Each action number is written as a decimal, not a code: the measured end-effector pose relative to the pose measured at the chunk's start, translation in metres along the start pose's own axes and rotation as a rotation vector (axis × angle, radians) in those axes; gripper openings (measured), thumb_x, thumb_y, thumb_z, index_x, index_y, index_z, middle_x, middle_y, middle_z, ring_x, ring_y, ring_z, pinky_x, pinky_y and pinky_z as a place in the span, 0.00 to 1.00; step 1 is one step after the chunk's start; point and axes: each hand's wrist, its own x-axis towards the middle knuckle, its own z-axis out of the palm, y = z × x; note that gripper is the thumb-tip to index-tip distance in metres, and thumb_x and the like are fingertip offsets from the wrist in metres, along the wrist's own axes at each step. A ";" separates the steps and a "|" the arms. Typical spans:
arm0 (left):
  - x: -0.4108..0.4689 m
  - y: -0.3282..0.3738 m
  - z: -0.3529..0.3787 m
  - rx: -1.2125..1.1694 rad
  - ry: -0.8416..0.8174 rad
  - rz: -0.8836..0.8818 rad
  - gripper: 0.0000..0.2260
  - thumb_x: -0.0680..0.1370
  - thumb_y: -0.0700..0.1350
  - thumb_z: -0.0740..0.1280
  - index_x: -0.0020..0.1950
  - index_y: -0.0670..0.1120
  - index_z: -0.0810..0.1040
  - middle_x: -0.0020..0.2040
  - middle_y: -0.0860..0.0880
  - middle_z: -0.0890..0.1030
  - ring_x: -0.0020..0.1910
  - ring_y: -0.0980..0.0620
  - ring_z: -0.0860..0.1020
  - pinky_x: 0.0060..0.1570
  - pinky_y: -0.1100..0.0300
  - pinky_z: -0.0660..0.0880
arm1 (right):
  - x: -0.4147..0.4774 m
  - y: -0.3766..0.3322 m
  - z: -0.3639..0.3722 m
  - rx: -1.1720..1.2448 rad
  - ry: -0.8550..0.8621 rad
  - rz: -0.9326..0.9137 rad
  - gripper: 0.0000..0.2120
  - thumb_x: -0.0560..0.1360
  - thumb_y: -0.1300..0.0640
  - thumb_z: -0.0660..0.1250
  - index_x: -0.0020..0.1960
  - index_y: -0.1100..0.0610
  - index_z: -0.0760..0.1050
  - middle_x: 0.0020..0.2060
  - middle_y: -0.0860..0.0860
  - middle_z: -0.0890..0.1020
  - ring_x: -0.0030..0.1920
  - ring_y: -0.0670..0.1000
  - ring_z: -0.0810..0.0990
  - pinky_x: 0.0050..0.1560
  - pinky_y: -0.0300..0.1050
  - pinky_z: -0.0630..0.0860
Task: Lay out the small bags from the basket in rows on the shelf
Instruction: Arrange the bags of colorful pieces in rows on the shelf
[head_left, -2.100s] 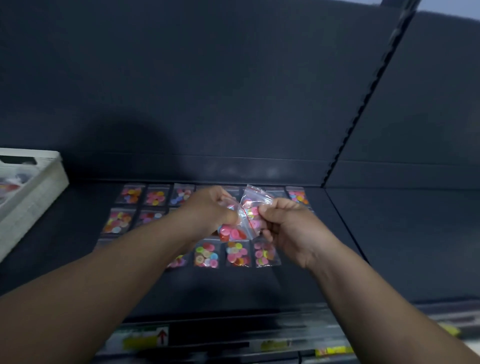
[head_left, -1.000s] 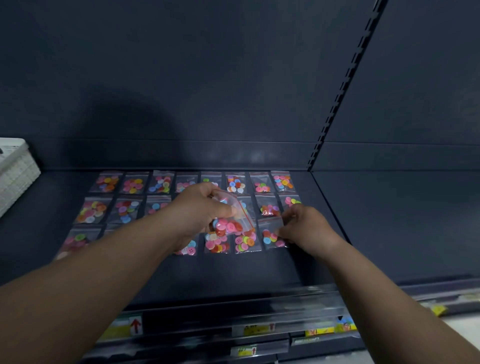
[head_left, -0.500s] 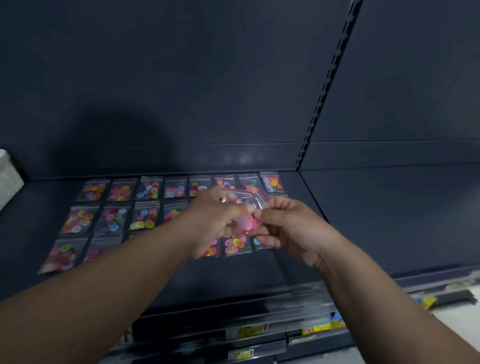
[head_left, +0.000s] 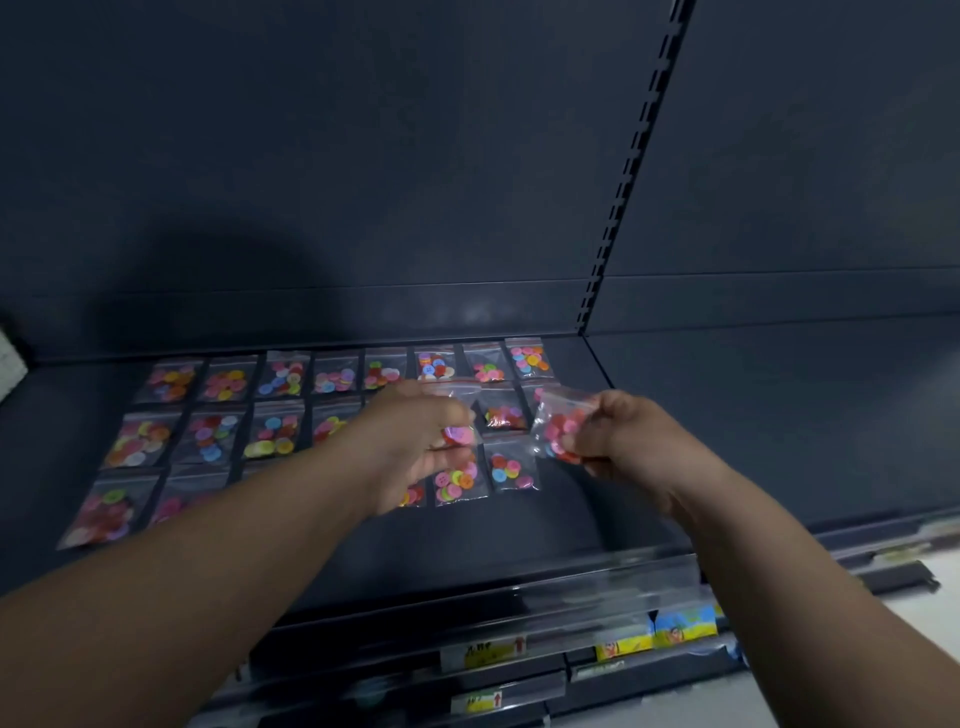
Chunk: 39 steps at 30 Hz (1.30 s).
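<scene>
Right hand (head_left: 621, 441) pinches a bag of red buttons (head_left: 558, 431) just above the bare shelf (head_left: 582, 512) spot right of the near row's last bag (head_left: 513, 470); left hand (head_left: 415, 436) grips another bag (head_left: 458, 434).

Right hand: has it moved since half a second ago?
Yes. The right hand has drawn rightward with a bag of buttons, away from the left hand, which holds another bag; it now sits past the front row's end bag.
</scene>
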 end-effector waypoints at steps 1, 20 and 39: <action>0.000 0.002 -0.001 -0.015 0.018 -0.009 0.05 0.75 0.33 0.66 0.48 0.41 0.73 0.48 0.43 0.76 0.45 0.49 0.78 0.38 0.59 0.79 | 0.002 0.003 -0.006 -0.063 0.008 0.019 0.06 0.72 0.69 0.67 0.47 0.61 0.74 0.37 0.55 0.81 0.35 0.49 0.79 0.34 0.39 0.73; 0.000 0.001 -0.008 -0.024 0.083 -0.035 0.11 0.75 0.29 0.61 0.54 0.41 0.72 0.63 0.39 0.73 0.55 0.42 0.78 0.34 0.59 0.81 | 0.034 0.033 -0.011 -0.473 0.137 0.049 0.04 0.71 0.64 0.70 0.39 0.60 0.75 0.28 0.55 0.79 0.26 0.49 0.75 0.27 0.39 0.71; -0.027 0.007 -0.037 0.080 0.036 0.194 0.10 0.73 0.32 0.69 0.50 0.43 0.75 0.50 0.42 0.79 0.45 0.49 0.80 0.42 0.59 0.80 | -0.011 -0.046 0.089 0.066 -0.266 -0.181 0.09 0.74 0.62 0.69 0.36 0.55 0.74 0.31 0.52 0.77 0.29 0.46 0.73 0.31 0.38 0.71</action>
